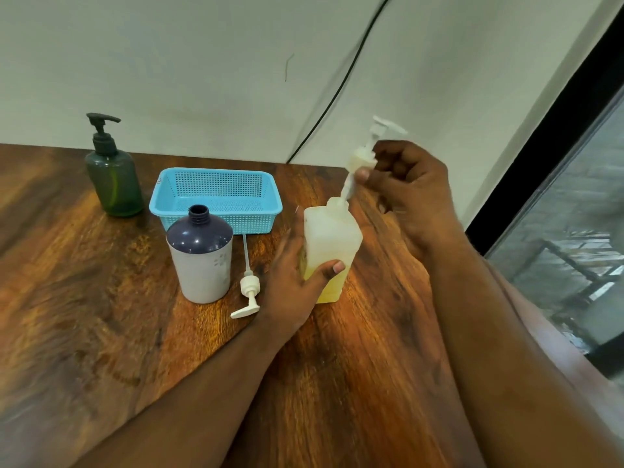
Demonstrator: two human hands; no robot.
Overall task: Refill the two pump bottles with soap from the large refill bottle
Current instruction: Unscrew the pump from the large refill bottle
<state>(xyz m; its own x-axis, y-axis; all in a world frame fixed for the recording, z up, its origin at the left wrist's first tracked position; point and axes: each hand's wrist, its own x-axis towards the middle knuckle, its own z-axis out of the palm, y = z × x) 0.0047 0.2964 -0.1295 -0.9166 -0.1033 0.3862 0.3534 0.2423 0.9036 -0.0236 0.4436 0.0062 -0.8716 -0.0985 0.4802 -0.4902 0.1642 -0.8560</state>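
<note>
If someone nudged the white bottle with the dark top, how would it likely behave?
The white bottle has its pump out, lying beside it on the table, so tipping would probably spill any contents. Its wide round base looks fairly stable; once on its side, it would likely roll.

Open bench (84,332) lies at front left. Obstacles: green pump bottle (113,177) at rear left, blue basket (216,197) behind the uncapped bottle (201,258), loose pump (249,288) lying just beside it.
</note>
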